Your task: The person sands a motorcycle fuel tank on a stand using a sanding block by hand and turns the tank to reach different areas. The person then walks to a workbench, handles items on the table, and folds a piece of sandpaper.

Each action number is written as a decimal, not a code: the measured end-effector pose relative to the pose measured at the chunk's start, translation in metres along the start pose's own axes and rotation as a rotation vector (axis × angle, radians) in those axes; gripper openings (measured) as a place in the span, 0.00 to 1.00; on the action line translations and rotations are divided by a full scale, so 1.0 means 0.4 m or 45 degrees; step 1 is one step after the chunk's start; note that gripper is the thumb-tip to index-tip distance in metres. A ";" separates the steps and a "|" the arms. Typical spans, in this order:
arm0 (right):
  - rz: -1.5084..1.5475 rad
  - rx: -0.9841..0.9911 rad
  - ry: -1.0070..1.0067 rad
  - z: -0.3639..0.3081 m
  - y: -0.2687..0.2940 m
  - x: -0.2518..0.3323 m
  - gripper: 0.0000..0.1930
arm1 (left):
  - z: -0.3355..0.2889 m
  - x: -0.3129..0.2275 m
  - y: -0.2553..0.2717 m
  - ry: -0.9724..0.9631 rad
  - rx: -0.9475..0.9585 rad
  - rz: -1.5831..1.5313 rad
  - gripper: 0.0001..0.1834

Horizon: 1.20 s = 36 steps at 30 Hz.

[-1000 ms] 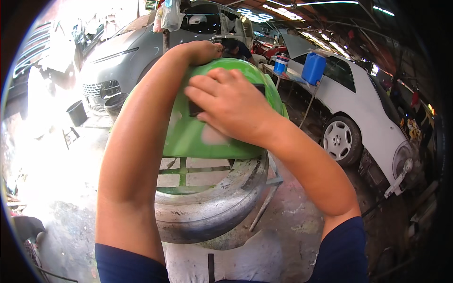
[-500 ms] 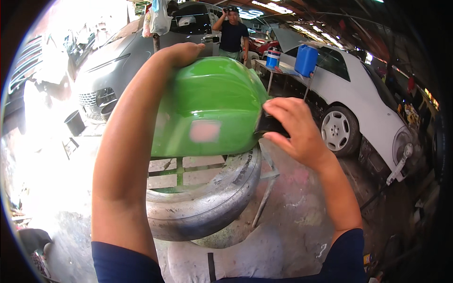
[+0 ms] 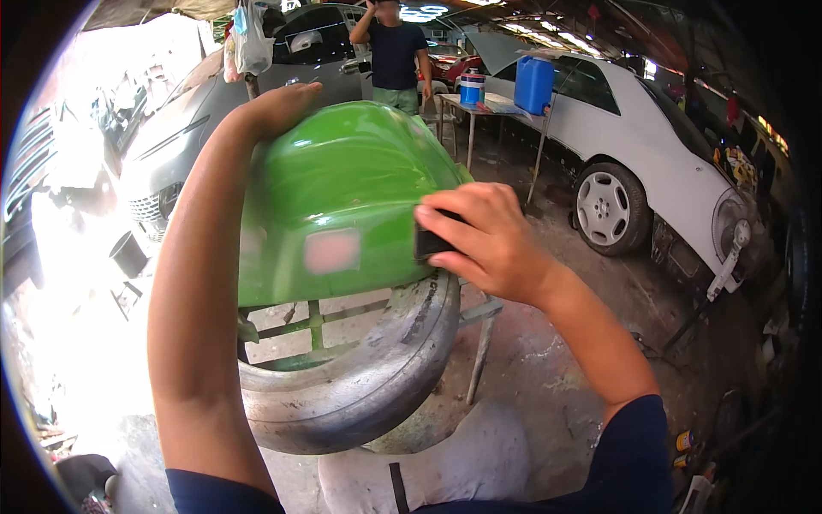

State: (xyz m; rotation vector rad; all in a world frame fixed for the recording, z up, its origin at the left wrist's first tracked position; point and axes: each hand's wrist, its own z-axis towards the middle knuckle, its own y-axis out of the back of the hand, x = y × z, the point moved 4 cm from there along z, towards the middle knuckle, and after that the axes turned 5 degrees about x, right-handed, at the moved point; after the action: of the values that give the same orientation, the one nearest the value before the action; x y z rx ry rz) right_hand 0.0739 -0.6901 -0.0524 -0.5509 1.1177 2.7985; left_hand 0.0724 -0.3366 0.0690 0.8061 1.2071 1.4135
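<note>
Over a dirty shed floor (image 3: 548, 385), the left hand (image 3: 279, 110) is laid at 11 o'clock, its grip unable to be told, on a green panel (image 3: 351, 176) at 10 o'clock. One pink patch (image 3: 332, 251) at 9 o'clock looks rubbed already, the shiny rest seems left, and a black block (image 3: 425, 244) is held by the right hand (image 3: 491, 237) at 2 o'clock.

Panel (image 3: 360, 176) over tyre (image 3: 342, 411) — bucket (image 3: 128, 255) left.

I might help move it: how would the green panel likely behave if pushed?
The green panel looks like a curved shell, so probably stiff. Its glossy surface may be slippery. Apparently perched on a tire, it could slide or tip.
</note>
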 end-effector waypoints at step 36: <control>-0.279 -0.073 0.090 0.088 -0.054 0.054 0.19 | 0.018 -0.034 -0.010 -0.121 0.041 0.008 0.32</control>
State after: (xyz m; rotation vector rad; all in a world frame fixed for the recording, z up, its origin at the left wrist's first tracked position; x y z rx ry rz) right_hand 0.0476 -0.6518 -0.0505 -0.7351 0.9279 2.6469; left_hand 0.0831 -0.3481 0.0688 0.8900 1.1577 1.3487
